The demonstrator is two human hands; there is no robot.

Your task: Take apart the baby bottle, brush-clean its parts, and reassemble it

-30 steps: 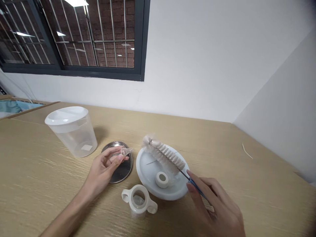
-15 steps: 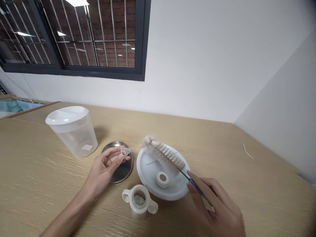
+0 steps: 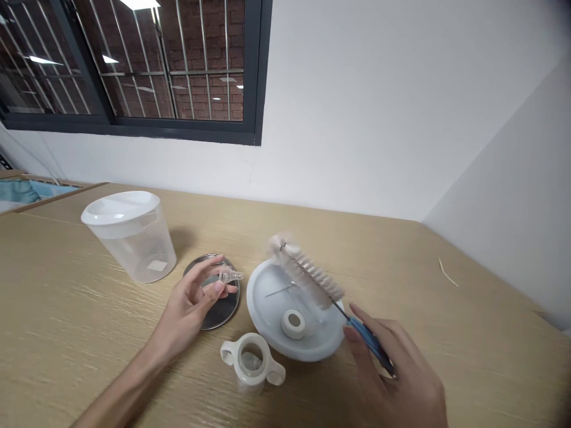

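My left hand point(image 3: 191, 300) pinches a small clear nipple-shaped piece point(image 3: 230, 275) with a ridged tip, above a round metal dish point(image 3: 222, 313). My right hand point(image 3: 397, 362) is closed round the blue handle of a bottle brush point(image 3: 307, 271). The brush's white bristles, a little blurred, hang over a pale bowl point(image 3: 263, 327). Inside the bowl are a white ring cap point(image 3: 293, 324) and a thin wire-like stick point(image 3: 279, 290). In front of it stands a two-handled bottle point(image 3: 250, 371), open at the top, something clear inside.
A translucent bucket with a white rim point(image 3: 147, 249) stands at the back left. A thin pale strip point(image 3: 447, 273) lies on the right of the wooden table point(image 3: 482, 351). Behind the table rise a white wall point(image 3: 348, 119) and a barred window point(image 3: 178, 71).
My right hand has drawn the brush to the right and slightly up, and more of the blue handle shows. My left hand has hardly moved.
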